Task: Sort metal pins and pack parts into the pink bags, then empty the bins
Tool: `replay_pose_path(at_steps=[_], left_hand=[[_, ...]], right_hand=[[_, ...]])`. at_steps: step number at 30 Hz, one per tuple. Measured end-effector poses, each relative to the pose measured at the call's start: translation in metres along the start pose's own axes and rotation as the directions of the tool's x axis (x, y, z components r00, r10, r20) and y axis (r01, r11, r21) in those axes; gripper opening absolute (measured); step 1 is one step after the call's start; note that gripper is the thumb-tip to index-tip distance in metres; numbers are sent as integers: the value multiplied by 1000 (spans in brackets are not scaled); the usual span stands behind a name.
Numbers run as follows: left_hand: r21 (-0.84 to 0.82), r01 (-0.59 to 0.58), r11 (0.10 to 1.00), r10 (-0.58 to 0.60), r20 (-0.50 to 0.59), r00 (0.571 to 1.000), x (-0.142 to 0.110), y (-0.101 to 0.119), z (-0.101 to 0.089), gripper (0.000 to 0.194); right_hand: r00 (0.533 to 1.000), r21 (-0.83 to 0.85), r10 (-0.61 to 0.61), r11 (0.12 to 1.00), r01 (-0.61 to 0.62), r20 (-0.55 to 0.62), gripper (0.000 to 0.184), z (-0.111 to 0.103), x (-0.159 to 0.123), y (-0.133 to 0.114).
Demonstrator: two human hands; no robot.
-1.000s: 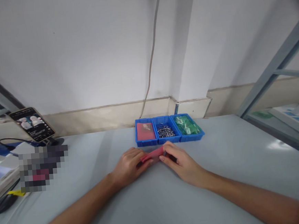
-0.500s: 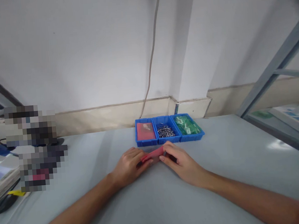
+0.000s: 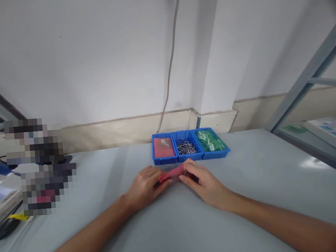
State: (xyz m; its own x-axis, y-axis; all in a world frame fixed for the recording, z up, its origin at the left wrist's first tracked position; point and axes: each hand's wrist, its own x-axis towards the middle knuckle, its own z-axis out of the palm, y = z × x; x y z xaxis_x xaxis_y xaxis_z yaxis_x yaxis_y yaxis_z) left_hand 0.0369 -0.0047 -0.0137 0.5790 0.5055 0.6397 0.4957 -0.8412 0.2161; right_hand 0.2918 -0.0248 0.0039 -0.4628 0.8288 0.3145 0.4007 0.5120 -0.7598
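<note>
Between my two hands is a pink plastic bag (image 3: 174, 173), held tilted just in front of the blue bins. My left hand (image 3: 146, 186) pinches its left end between thumb and fingers. At the other end, the thumb and fingers of my right hand (image 3: 203, 183) grip the right edge. Whether anything lies inside the bag cannot be made out. Pink bags (image 3: 162, 147) fill the left blue bin (image 3: 164, 161). Small metal pins or screws (image 3: 186, 147) are heaped in the middle bin (image 3: 191, 157), and green bags with pale pieces (image 3: 210, 140) lie in the right bin (image 3: 218, 154).
The grey table (image 3: 170, 230) runs back to a white wall with a hanging cable (image 3: 172, 59). At the left are a blurred-out person (image 3: 43, 167), white items and a yellow tag (image 3: 18, 217). A metal frame (image 3: 306, 76) bounds the right side, with boxes behind it.
</note>
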Motion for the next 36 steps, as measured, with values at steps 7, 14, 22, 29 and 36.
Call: replay_pose_path(at_steps=[7,14,22,29,36], left_hand=[[-5,0,1000,0,3,1000,0,0,-1,31],[1,9,1000,-9,7,1000,-1,0,0,31],[-4,-2,1000,2,1,1000,0,0,0,29],[-3,-7,1000,7,-2,1000,-1,-1,0,30],[-19,8,1000,-8,2,1000,-2,-2,1,28]], right_hand=[[1000,-2,-15,1000,15,-5,20,0,0,-1],[1000,-14,-23,1000,23,-21,21,0,1,-1],[999,-12,-33,999,33,-18,22,0,0,0],[1000,-11,-19,1000,19,-12,21,0,0,0],[1000,-2,-17,1000,17,-3,20,0,1,-1]])
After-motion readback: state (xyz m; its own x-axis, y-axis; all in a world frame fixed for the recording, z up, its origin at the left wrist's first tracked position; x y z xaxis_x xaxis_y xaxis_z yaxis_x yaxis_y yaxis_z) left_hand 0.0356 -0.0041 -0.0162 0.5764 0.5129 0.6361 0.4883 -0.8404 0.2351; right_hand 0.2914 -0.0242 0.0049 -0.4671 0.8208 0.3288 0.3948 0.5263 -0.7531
